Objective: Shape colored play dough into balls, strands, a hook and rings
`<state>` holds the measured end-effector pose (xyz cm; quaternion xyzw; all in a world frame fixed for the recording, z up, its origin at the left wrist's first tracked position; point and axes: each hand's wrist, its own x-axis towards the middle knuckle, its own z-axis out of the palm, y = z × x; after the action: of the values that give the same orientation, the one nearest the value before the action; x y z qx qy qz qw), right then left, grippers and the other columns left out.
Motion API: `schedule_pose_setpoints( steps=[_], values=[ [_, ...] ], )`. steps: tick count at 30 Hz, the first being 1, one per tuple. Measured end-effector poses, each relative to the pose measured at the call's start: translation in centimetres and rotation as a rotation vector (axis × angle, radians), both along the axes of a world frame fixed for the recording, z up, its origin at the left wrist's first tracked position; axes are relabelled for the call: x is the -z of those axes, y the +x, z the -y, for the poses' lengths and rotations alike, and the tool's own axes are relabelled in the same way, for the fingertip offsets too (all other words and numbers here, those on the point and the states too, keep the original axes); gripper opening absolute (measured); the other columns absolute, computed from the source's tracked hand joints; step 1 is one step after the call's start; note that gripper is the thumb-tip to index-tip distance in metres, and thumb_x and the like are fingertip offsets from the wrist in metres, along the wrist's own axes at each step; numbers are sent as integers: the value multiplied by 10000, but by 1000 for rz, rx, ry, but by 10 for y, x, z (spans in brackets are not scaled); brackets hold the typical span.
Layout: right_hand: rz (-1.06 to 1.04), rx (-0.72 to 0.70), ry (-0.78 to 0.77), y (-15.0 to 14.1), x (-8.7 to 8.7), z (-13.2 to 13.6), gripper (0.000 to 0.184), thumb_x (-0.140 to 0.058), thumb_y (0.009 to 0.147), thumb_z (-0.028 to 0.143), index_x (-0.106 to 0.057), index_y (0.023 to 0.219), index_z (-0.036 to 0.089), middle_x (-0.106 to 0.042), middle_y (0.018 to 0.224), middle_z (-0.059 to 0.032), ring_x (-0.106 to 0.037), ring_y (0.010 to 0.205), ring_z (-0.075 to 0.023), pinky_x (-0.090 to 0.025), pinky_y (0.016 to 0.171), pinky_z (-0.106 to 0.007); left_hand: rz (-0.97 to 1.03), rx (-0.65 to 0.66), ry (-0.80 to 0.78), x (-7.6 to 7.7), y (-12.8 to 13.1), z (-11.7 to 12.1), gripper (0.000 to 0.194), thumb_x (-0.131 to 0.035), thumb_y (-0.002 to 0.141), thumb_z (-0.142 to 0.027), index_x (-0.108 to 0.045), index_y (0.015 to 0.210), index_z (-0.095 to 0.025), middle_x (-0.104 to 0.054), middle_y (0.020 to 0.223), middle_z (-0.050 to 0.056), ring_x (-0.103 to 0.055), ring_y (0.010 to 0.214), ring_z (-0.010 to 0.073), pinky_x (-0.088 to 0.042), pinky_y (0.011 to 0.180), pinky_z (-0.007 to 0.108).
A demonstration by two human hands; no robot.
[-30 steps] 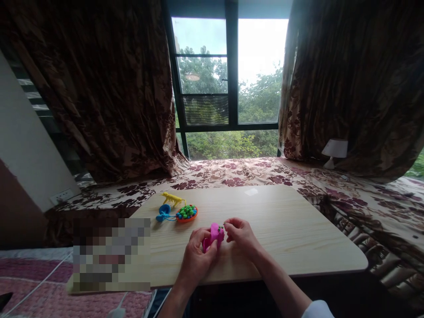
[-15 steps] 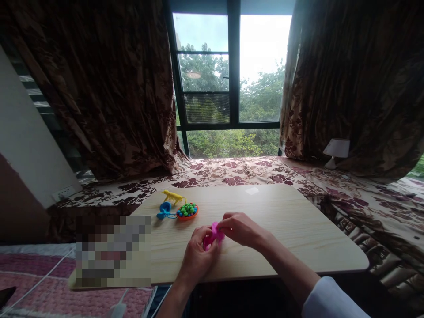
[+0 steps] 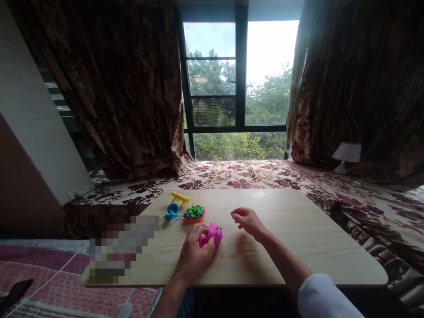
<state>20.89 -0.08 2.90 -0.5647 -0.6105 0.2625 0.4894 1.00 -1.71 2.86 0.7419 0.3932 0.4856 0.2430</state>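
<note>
On my head view, I find the left hand (image 3: 194, 251) at the near side of the table (image 3: 291, 251), gripping the pink toy (image 3: 215, 234): thumb on the near side, fingers over the far side, with the toy pressed between them. The toy sits low at the tabletop, in front of the person; I cannot tell whether it touches the surface. Small green bits show at its right end.

The right hand (image 3: 249, 223) is apart from the toy, to its right and above the table. Its fingers are bent, with the tips near one another; I cannot tell whether they pinch anything small. A pale sleeve (image 3: 326, 296) covers that forearm.

Beyond the left hand I record an orange bowl (image 3: 196, 220) of green, blue and a few red beads (image 3: 194, 211). Just left of it lies a blue toy (image 3: 172, 212), its thin strands reaching the bowl. A yellow animal (image 3: 180, 199) stands behind both. A pale patch (image 3: 259, 194) marks the table's far edge. Pixelation hides the table's left part. Behind stand a window (image 3: 241, 79) and a lamp (image 3: 347, 152).
</note>
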Motion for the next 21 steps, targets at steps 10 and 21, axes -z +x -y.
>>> schedule_pose_setpoints(
  steps=[10, 21],
  values=[
    [124, -78, 43, -47, -5, -46, 218, -524, 710, 242, -681, 832, 154, -646, 641, -16, -518, 525, -97, -378, 473, -192, -74, -184, -59, -2, -40, -27, 293, -442, 774, -427, -580, 683, -185, -593, 693, 11, -560, 666, 162, -438, 632, 262],
    [543, -118, 155, -108, -45, -95, 215, -538, 702, 184, -690, 841, 247, -657, 872, -34, -567, 786, -167, -388, 675, -245, -124, -428, -56, 5, -65, -53, 271, -437, 771, -413, -558, 866, -190, -606, 838, 46, -587, 681, 154, -445, 638, 264]
  ],
)
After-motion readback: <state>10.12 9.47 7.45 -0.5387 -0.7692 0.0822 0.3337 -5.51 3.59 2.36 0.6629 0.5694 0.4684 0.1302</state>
